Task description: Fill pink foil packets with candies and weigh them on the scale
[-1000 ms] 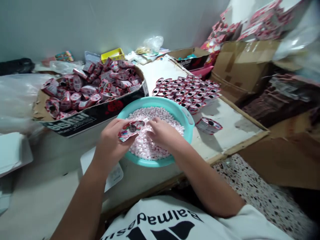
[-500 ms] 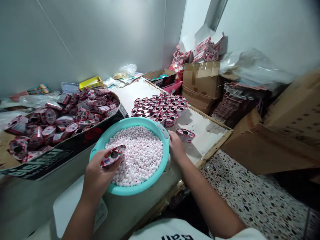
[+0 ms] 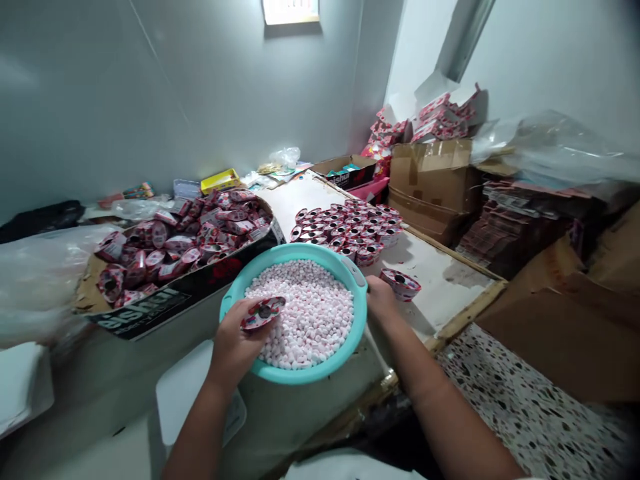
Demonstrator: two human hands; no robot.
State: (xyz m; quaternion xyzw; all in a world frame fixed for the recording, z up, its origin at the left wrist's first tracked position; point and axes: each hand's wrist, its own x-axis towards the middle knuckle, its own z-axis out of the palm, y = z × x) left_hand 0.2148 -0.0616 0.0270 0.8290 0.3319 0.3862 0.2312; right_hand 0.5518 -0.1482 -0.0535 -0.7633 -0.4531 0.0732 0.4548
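My left hand [image 3: 234, 341] is closed around a small red printed candy box [image 3: 256, 321] with a dark round opening on top, held over the near-left part of a turquoise basin [image 3: 295, 377]. Small white and pale pink candies [image 3: 313, 320] fill much of the basin. On the basin's right side, my right hand [image 3: 383, 299] grips the rim by the grey handle tab; its fingertips are partly hidden. Just beyond that hand a single red box [image 3: 401, 285] stands on the table. Behind the basin, several similar boxes [image 3: 350, 223] stand packed together, openings up.
A black carton [image 3: 150, 310] heaped with red printed boxes stands to the left. A white lid-like sheet [image 3: 187, 387] lies by my left forearm. Brown cartons [image 3: 430, 173] and stacked flat cardboard [image 3: 505, 220] line the right side, beyond the table's wooden edge [image 3: 470, 310].
The view has swung left and up, so everything appears further right and a wall-mounted bright panel shows. Both hands keep their holds on the candy box and the basin.
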